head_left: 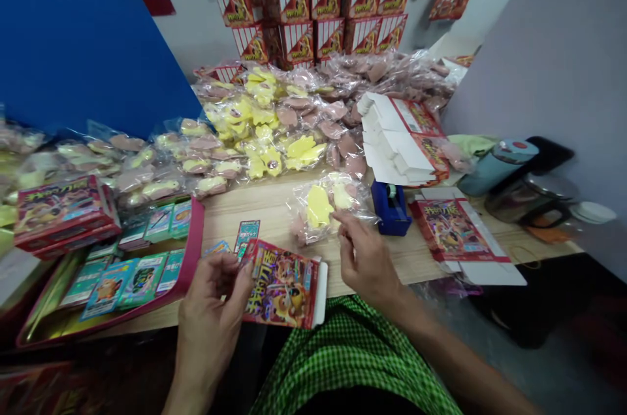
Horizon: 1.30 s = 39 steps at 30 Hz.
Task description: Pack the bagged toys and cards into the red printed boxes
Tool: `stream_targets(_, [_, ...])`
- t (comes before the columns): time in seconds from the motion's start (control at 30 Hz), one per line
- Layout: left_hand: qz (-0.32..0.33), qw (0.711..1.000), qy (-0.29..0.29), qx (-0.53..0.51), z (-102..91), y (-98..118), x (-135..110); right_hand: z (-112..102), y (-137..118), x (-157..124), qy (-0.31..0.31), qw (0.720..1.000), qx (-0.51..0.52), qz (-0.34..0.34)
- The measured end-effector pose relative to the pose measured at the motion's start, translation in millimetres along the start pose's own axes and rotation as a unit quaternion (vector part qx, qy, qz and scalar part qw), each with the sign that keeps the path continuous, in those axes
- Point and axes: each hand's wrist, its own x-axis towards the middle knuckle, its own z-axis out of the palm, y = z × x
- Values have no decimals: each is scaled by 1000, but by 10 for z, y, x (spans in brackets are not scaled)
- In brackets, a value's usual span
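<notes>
My left hand grips the left edge of a small red printed box, holding it over the table's front edge above my green checked lap. My right hand reaches forward, its fingertips pinching the clear plastic bag that holds a yellow toy and lies on the wooden table. A couple of small cards lie just beyond the box.
A red tray of teal card packs sits at left, with closed red boxes behind it. Heaps of bagged yellow and pink toys fill the back. Flat white box blanks, a blue tape dispenser, an unfolded box and flasks stand right.
</notes>
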Motion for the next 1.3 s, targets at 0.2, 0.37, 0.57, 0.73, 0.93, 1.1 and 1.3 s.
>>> stream_targets(0.2, [-7,992,6,124,214,-499,-263,-1,92,524,-200,924,-302,-122])
stream_targets(0.37, [230,935,-190,194,286,-249,-325,3,99,588,-243,897,-349,-123])
stream_targets(0.57, [244,841,-420,239,503,36,-158,109,95,532,-249,898,-338,-132])
stream_targets(0.73, [153,892,-398,148,470,75,-82,-189,78,723,-223,927,-285,-103])
stream_targets(0.93, [88,969,-223,51,353,-5,-97,-802,30,686,-25,968,233,86])
stream_targets(1.1, [119,978,-153,75,394,-27,-121,-826,-60,519,-132,902,371,177])
stream_targets(1.3, [206,958,-104,173,385,-9,-234,-797,-171,415,-137,983,120,23])
